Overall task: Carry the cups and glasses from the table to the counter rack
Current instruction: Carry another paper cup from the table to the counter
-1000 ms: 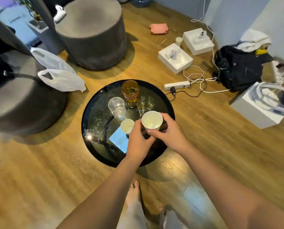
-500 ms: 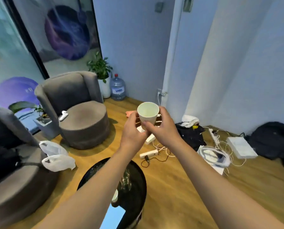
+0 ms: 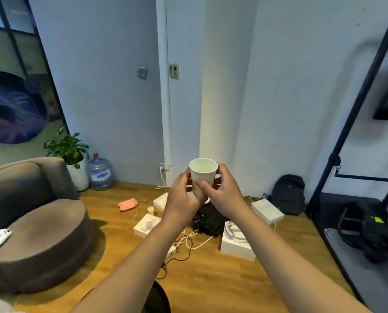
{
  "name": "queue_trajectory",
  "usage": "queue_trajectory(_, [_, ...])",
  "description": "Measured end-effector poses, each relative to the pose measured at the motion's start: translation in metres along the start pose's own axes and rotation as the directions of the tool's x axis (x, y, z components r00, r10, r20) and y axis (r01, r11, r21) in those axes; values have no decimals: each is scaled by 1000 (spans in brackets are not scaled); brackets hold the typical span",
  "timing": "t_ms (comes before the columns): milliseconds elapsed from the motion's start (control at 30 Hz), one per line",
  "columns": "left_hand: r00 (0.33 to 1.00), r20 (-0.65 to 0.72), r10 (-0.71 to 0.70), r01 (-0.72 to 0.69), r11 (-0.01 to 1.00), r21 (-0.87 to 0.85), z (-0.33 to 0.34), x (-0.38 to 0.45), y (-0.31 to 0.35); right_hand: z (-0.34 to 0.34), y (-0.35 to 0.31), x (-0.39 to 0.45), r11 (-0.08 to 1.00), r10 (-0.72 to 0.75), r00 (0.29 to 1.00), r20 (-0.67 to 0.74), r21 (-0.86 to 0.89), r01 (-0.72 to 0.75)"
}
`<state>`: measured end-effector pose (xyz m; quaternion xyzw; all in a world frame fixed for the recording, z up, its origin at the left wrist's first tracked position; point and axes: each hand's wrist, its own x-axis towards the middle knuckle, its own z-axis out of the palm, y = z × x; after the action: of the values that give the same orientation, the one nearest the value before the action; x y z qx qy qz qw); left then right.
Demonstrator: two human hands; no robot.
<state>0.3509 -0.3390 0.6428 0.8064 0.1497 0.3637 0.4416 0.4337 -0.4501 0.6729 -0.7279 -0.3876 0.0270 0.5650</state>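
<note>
we've got the paper cup (image 3: 203, 177) up at chest height, upright, mouth open toward us, w/ both hands wrapped round it. left hand (image 3: 184, 197) cups the lower left side, fingers curled together behind the wall; right hand (image 3: 222, 193) grips from the right, thumb across the front, other fingers pressed round the far side. can't tell if there's liquid inside, the interior just reads pale.

risks from here, as we judge them:
- thin paper wall: squeeze too hard and it buckles, anything inside slops over the rim.
- floor ahead is a mess. cables (image 3: 188, 242) snake between the white boxes (image 3: 146, 224) and the black bag (image 3: 207, 219); w/ our eyes on the cup we could snag a foot and pitch fwd.
- edge of the black round table (image 3: 159, 299) sits right at our legs, bottom of view, easy to knock; whatever's on it is out of frame.
- counter rack isn't in view, so we're heading off w/o a sightline; a quick turn tilts the cup.
- black stand (image 3: 346, 132) at right is an obstacle if we swing that way.
</note>
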Motion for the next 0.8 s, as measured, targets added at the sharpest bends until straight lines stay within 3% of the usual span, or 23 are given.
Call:
queue_trajectory(167, [982,173,79,-67,995,-74,55,-17,27,-62,11,-45,993,87,984,-154,-71,-99])
queue_trajectory(367, [876,402,267,-166,949,-269,166,-67,102,-182,21,-142,961,147,896,-419,-155,-230])
queue_trajectory(500, [757,512,405,-174,881,-440,247,-124,174,-273,13,-229,920,162,788,-594,-197,-337])
queue_trajectory(800, [457,661,595,26,734,-678,403,-319,344,-452,-24,-462,811,133,477,-869,-181,-556])
